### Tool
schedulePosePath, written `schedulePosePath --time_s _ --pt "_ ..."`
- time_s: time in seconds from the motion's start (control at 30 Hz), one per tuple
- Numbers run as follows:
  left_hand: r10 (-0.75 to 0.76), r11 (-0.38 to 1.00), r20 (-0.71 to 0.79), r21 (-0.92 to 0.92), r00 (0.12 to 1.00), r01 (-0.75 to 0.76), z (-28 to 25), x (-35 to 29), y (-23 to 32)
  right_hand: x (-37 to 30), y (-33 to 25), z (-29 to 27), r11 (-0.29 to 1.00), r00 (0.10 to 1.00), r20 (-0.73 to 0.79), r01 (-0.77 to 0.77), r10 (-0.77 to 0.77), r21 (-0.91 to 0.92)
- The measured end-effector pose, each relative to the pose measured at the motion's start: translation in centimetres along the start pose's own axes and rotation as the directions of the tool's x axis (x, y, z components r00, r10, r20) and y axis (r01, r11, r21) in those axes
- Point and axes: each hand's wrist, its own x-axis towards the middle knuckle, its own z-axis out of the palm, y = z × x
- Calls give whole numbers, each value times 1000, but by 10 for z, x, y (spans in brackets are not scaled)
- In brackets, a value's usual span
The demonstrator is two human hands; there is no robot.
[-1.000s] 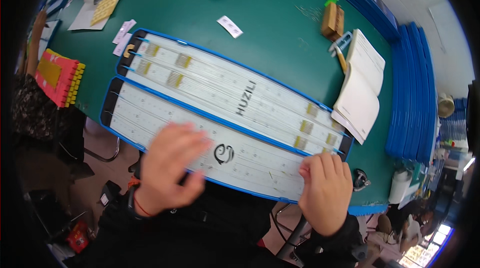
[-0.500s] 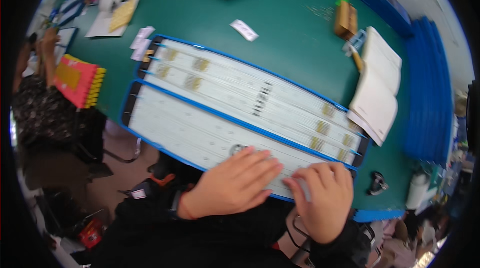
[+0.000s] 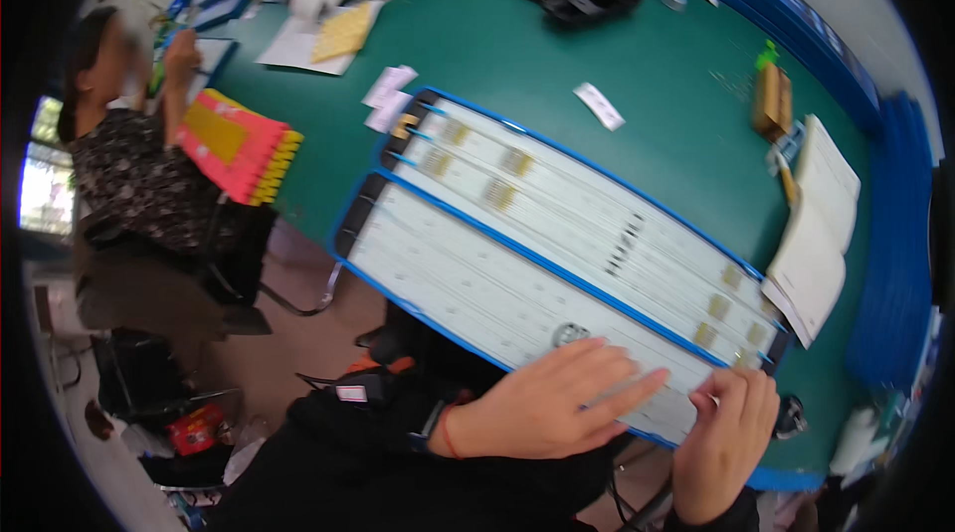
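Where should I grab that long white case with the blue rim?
Probably the near edge of its blue rim, from the near side, at two spots well apart: the long white case lies flat and narrow, and floor shows past that edge, so fingers might slip underneath.

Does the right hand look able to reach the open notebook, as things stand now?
Probably yes: the notebook lies by the right end of the blue-edged case, forward of the right hand, and nothing tall appears between them.

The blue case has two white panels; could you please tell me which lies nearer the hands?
The near panel: the left hand and right hand partly hide it, while the far panel beyond bears yellowish patches.
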Motion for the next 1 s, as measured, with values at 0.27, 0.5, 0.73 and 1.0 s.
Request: schedulePosePath --time_s 0.27,0.5,0.73,1.0 --pt "-55 978 11 204 998 52 13 11 6 1 19 16 997 990 138 49 -40 -56" --pt "-8 981 85 196 996 -9 24 4 4 -2 23 15 993 979 194 83 -65 -86" --pt "19 974 71 222 997 -34 25 3 3 -32 95 -36 943 937 122 -332 329 4" --pt "34 977 44 210 998 -42 25 2 -4 -71 161 -37 906 911 279 -366 302 214"
